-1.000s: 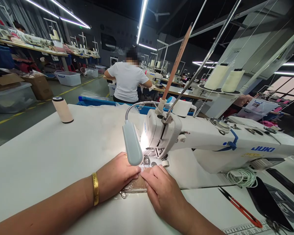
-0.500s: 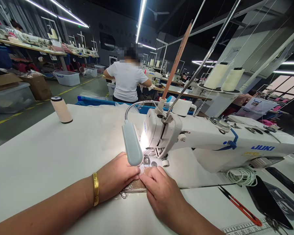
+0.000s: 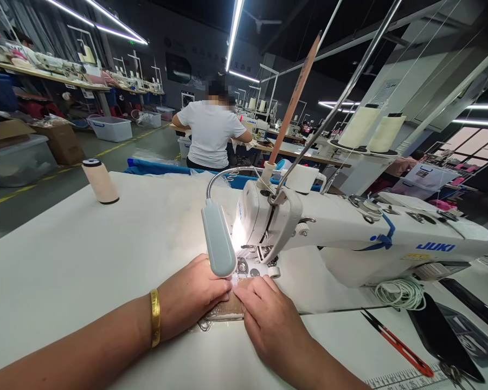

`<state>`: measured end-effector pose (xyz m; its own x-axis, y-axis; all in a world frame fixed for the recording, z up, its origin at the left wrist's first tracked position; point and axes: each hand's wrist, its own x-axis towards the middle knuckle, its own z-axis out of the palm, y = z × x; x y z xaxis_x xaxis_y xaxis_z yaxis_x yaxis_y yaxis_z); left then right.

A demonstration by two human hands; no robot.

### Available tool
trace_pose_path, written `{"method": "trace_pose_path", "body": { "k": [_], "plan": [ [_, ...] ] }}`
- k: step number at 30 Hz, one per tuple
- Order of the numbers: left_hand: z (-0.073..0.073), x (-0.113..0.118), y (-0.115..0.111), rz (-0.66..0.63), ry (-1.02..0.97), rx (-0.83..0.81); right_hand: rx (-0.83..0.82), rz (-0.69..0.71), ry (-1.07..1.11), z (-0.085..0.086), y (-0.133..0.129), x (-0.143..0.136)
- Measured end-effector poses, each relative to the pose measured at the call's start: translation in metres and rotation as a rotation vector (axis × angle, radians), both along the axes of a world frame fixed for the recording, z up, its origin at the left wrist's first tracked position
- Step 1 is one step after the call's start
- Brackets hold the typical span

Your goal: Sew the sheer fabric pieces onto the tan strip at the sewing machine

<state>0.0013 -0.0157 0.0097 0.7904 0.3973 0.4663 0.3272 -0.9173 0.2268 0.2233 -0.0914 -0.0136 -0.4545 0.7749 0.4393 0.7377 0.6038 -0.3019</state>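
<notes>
Below the needle area of a white JUKI sewing machine [image 3: 268,211], my two hands meet almost fingertip to fingertip. My left hand [image 3: 195,290] is closed, thumb pressed against the curled fingers, with a gold bangle [image 3: 155,318] at the wrist. Closed as well, with thumb and forefinger pinched, my right hand [image 3: 270,314] lies just right of it. A small whitish bit shows between the fingertips, too hidden to name. Under the hands is a brown patch covered with clear film [image 3: 226,310]. A grey-green lamp head [image 3: 219,238] hangs over my left fingers and hides part of the needle area.
A peach thread cone [image 3: 100,182] stands at the table's far left. On the right lie orange-handled thread snips [image 3: 402,346], a coil of pale cord [image 3: 400,293], a black flat object [image 3: 443,336] and a ruler [image 3: 406,377]. A person in white [image 3: 213,132] sits ahead.
Both hands stay closed at the machine, nearly in place. The whitish bit between the fingertips shows less than before. The view has shifted very slightly.
</notes>
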Motion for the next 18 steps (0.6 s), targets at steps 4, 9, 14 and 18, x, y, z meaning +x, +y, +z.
{"method": "trace_pose_path", "body": {
  "k": [4,9,14,18],
  "plan": [
    [0.0,0.0,0.0,-0.014,0.009,0.012,0.019,-0.004,-0.002,-0.003,0.0,-0.001],
    [-0.001,0.0,0.002,-0.003,0.018,0.012,0.022,-0.015,-0.006,-0.004,0.003,-0.001],
    [0.002,0.0,0.007,0.027,0.026,0.01,0.013,-0.032,-0.014,-0.004,0.007,-0.001],
    [0.002,0.001,0.012,0.048,0.034,0.013,-0.024,-0.034,0.004,-0.002,0.007,0.0]
  ]
}}
